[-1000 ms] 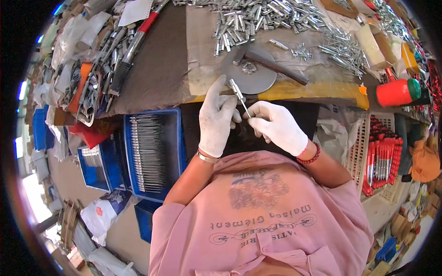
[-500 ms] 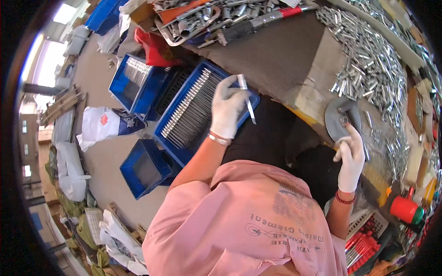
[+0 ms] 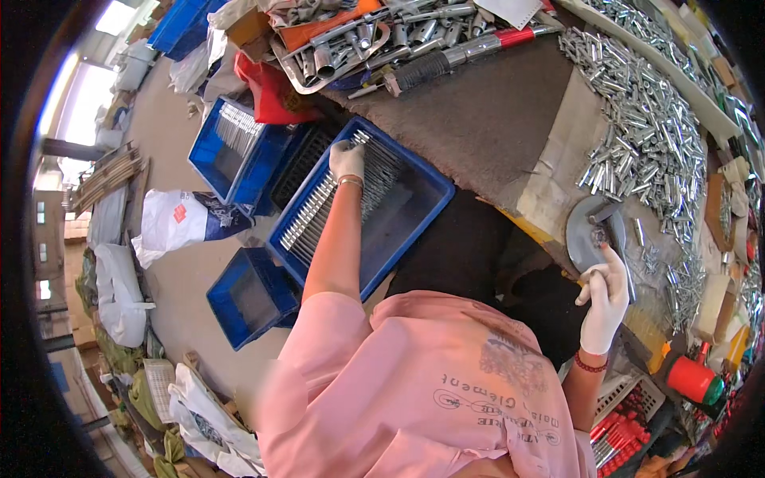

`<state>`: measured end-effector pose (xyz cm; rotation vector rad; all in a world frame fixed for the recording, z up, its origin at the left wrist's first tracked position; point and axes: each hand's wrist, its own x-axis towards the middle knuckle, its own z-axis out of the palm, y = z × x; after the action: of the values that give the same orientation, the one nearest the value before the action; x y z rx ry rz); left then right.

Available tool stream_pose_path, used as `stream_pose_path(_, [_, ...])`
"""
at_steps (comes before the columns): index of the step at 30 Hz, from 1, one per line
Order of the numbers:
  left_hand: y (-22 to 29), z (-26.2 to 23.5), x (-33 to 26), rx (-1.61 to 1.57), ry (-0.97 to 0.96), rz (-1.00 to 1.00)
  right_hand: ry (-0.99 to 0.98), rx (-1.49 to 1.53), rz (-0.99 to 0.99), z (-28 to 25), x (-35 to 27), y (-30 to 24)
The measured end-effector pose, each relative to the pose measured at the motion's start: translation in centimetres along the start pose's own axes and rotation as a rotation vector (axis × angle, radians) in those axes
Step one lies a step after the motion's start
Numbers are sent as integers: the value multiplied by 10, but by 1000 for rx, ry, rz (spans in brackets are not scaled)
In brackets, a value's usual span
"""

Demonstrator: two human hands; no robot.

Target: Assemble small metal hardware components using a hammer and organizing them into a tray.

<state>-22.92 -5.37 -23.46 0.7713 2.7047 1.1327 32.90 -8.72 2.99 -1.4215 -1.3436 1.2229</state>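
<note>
A workshop: the surface [image 3: 498, 111] carries heaped metal tubes [image 3: 649, 131] and a hammer [image 3: 607, 213] on a round plate [image 3: 586, 247]; beside the surface, a blue plastic tray [image 3: 408, 219] holds rows of metal rods [image 3: 384, 171].

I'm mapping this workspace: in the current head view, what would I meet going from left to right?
White-and-blue bag on the floor → left hand → white sheet at the top edge → right hand → red container with a green end.

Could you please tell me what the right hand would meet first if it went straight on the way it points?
The right hand would most likely meet the round grey disc, since it points toward the disc's middle; the gap in depth is unclear.
</note>
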Motion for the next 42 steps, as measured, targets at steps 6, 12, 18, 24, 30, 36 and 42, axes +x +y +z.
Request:
stream_pose_path(6, [-3,15,-1,169,109,180,-22,6,-9,-7,-2,1])
stream_pose_path(12, [136,-66,-20,-206,410,318,-110,103,13,-10,3,7])
stream_pose_path(18, [340,-113,-143,-293,-75,950,-171,100,63,-8,4,0])
stream_pose_path(24, [440,-39,-266,-529,-778,1476,-127,2,-69,-14,2,1])
stream_pose_path(30, [457,43,-320,-190,-751,1704,-83,-127,-393,-28,-6,5])
stream_pose_path(36, [452,36,-311,-9,-852,1723,424,-717,-452,-129,0,2])
stream_pose_path(42, [455,-33,-299,-565,-1384,835,611,-1265,-306,-213,45,57])
